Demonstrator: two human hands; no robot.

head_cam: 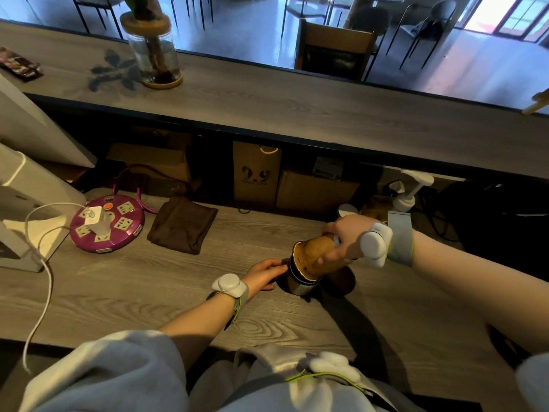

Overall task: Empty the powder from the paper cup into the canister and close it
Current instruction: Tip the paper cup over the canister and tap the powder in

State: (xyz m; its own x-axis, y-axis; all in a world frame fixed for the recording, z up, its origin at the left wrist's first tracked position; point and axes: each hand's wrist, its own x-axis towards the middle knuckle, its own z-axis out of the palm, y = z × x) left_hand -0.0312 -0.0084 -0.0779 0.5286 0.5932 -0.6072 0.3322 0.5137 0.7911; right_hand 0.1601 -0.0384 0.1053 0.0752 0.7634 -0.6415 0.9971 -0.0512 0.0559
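Observation:
A brown paper cup (312, 251) lies tipped on its side, its white-rimmed mouth over the open top of a dark metal canister (298, 286) standing on the wooden table. My right hand (341, 237) grips the cup from above and behind. My left hand (263, 275) rests against the canister's left side, fingers curled around it. A dark round lid (341, 281) lies flat on the table just right of the canister. Powder inside the cup is not clearly visible.
A folded brown cloth (182, 226) and a round purple power strip (108, 223) with a white plug lie to the left. A white pump bottle (405, 194) stands behind my right hand. A raised wooden counter (297, 108) with a glass plant vase (154, 52) runs behind.

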